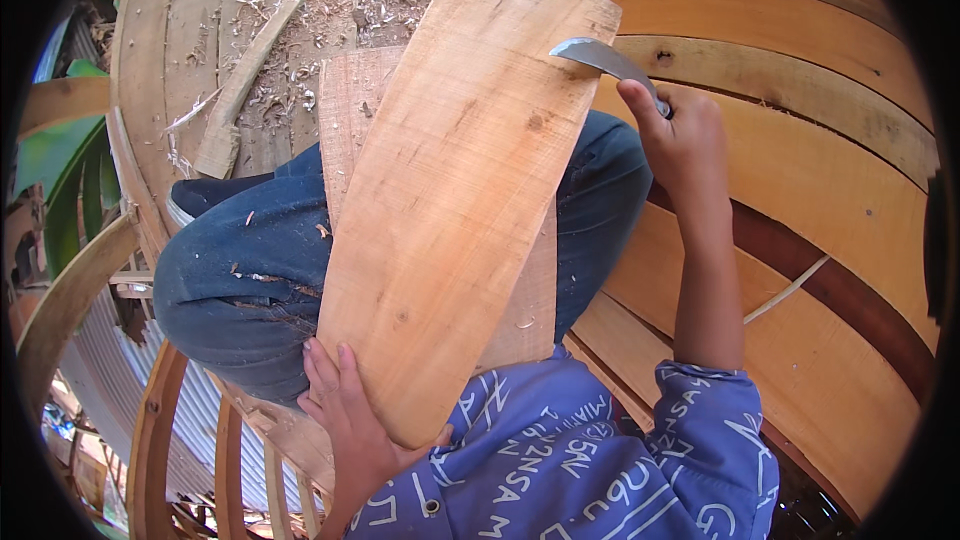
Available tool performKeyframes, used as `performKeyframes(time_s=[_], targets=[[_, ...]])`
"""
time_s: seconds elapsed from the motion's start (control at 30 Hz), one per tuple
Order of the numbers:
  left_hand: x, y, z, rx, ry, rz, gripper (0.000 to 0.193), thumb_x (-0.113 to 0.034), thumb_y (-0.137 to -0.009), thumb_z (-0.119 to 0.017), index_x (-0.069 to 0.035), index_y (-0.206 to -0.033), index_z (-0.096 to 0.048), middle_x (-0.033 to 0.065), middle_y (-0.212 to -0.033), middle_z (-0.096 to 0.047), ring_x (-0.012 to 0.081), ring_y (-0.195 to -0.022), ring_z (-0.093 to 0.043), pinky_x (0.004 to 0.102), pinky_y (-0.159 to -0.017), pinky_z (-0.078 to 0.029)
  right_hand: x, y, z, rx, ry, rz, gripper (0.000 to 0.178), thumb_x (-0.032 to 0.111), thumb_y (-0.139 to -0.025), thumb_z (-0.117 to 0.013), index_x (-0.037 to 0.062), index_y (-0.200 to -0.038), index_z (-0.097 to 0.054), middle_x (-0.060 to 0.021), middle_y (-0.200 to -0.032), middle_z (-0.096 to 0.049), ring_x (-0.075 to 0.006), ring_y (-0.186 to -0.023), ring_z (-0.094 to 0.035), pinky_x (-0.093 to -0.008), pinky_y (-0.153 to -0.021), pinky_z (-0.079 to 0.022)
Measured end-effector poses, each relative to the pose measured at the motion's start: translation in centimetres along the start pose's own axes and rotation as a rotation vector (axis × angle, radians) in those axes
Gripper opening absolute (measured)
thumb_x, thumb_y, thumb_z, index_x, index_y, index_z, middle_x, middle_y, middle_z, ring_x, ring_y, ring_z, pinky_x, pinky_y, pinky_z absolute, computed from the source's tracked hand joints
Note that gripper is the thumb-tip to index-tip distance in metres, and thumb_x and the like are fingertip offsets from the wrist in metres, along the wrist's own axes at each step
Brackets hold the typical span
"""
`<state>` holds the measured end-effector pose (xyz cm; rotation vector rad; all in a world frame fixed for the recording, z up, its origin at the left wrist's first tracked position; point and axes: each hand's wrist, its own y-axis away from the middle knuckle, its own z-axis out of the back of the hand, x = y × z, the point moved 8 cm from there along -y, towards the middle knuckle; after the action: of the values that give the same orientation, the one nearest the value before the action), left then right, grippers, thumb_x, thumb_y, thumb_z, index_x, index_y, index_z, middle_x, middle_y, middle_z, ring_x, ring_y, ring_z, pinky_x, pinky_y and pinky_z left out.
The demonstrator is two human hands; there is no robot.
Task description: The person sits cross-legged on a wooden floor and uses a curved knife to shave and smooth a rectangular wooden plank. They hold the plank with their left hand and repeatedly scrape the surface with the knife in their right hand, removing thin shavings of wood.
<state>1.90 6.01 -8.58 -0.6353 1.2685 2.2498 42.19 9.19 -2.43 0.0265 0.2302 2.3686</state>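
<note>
A long wooden board (450, 200) slants across my lap, with its near end against my shirt. My left hand (345, 410) grips the board's lower left edge, fingertips on top and part of the hand hidden beneath. In my right hand (685, 145) is a curved-blade knife (605, 60), its handle wrapped in my fist. The blade's tip reaches over the board's upper right edge; whether it touches the wood I cannot tell. Under this board lies a second, paler board (525, 315), resting across my legs.
Wood shavings (300, 80) litter the plank floor ahead. A narrow wooden strip (255, 65) lies there, near my shoe (205, 195). Wide planks (800, 150) run along the right side. Curved wooden slats (155, 420) and corrugated sheeting (110, 370) stand at the lower left.
</note>
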Motion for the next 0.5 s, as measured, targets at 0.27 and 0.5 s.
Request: performKeyframes(time_s=[0.27, 0.5], targets=[[0.0, 0.0, -0.1, -0.025, 0.027, -0.005, 0.135, -0.063, -0.054, -0.082, 0.0, -0.148, -0.008, 0.0384, -0.149, -0.004, 0.0542, -0.138, -0.007, 0.0769, -0.093, -0.012, 0.1, -1.5, -0.1, -0.132, 0.059, 0.079, 0.082, 0.075, -0.077, -0.054, -0.0043, -0.054, -0.053, -0.0221, -0.052, -0.05, -0.0393, -0.053, -0.054, -0.0447, -0.05, -0.044], [0.5, -0.4, -0.4, -0.044, 0.031, -0.046, 0.138, -0.065, -0.053, -0.081, 0.0, -0.149, -0.007, 0.0374, -0.15, -0.004, 0.0531, -0.139, -0.007, 0.0755, -0.094, -0.013, 0.1, -2.1, 0.3, -0.195, 0.034, 0.105, 0.085, 0.078, -0.074, -0.053, -0.0042, -0.053, -0.054, -0.0224, -0.051, -0.051, -0.0389, -0.053, -0.055, -0.0447, -0.05, -0.045]])
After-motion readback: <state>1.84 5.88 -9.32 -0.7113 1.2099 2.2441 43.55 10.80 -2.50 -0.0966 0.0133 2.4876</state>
